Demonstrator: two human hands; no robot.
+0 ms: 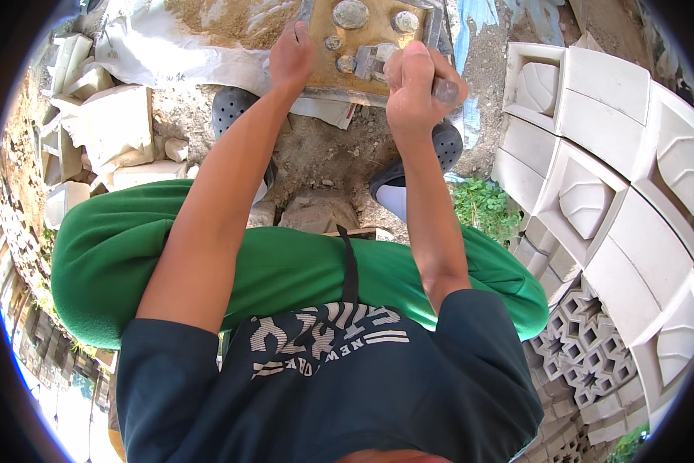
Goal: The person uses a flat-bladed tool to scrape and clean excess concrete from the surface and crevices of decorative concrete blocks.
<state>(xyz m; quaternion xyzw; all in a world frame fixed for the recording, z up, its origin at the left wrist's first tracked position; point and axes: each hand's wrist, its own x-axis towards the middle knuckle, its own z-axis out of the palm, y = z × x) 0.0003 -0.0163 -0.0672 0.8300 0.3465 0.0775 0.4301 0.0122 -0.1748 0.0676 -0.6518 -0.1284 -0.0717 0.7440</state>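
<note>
A grey-rimmed rectangular mould [345, 96] lies on the ground between my feet. Its tan, sandy-looking bed carries several round grey knobs, the largest a knob [351, 13] near the far side. At the mould's left rim is my left hand [291, 62], fingers curled over the edge and thumb on top. My right hand [423, 83] is closed around the round handle of a trowel-like tool [370, 61]. The tool's flat grey head is over the near right part of the mould, beside a small knob; whether it touches the bed I cannot tell. My fingers hide part of the handle.
Tan sand [235, 19] lies on a white sheet [162, 58] at the far left. Broken pale blocks [115, 127] are piled at the left. Pale moulded blocks [605, 81] stand in rows at the right, near pierced lattice blocks [582, 339] and a green plant [482, 204].
</note>
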